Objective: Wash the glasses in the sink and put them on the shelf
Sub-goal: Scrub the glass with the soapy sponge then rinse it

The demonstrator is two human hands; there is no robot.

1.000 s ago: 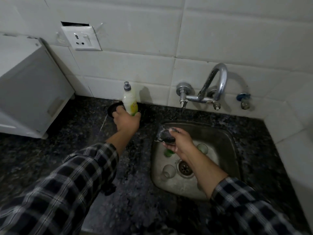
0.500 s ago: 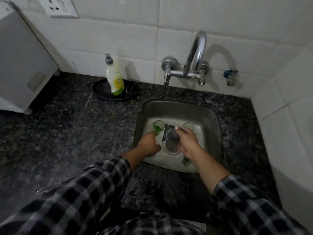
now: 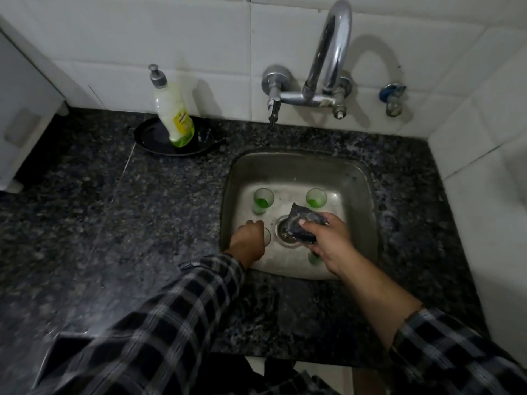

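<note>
Left hand (image 3: 251, 238) is low in the sink (image 3: 299, 166). A clear glass (image 3: 267, 236) stands upright, touching the right of its fingers (image 3: 255, 223); grip hidden, cannot tell. Right hand (image 3: 328, 240) pinches the scrub pad (image 3: 306, 223) just beyond. Left hand is nearer. One second ago it held the soap bottle (image 3: 174, 115), which now stands alone.

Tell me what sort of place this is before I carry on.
Most likely a small home kitchen's washing-up corner: a steel sink set in a dark speckled stone counter, a wall tap on white tiles, and a dish soap bottle on the counter. Glasses stand in the sink.
</note>
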